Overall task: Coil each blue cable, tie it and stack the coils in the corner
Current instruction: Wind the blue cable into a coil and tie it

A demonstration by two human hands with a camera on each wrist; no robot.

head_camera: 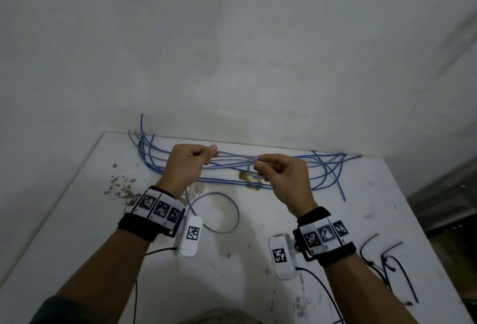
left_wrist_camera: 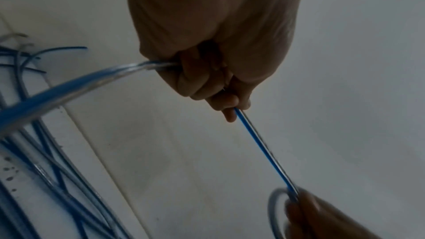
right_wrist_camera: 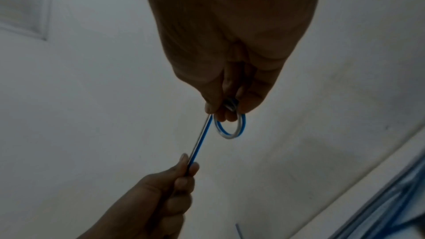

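The tabletop (head_camera: 77,220) is carrying everything, pushed into a corner of white wall. Along its far edge a loose pile (head_camera: 284,171) of blue cables is sprawling from left to right, none of them coiled or tied yet, so the task looks to be near its start. Black ties (head_camera: 392,267) are lying at the near right, well apart from the pile.

Both hands are working above the tabletop's middle. The left hand (head_camera: 188,166) is closing in a fist round the cable (left_wrist_camera: 264,154), with the slack trailing out under the wrist into a wide loop (head_camera: 219,212) lying on the tabletop. The right hand (head_camera: 281,179) is pinching a small ring (right_wrist_camera: 230,126) of that same cable between thumb and fingertips; the short run between the hands is pulling straight.

The cable is looking thin, light and springy, with a smooth blue-and-clear jacket that is probably slippery. It is holding a curve rather than flopping, so turns will likely spring open unless pinched where they cross. The crossing point is the place to grip, with the other hand feeding slack. Whether the ring is one turn or two is hard to tell in the dim wrist view.
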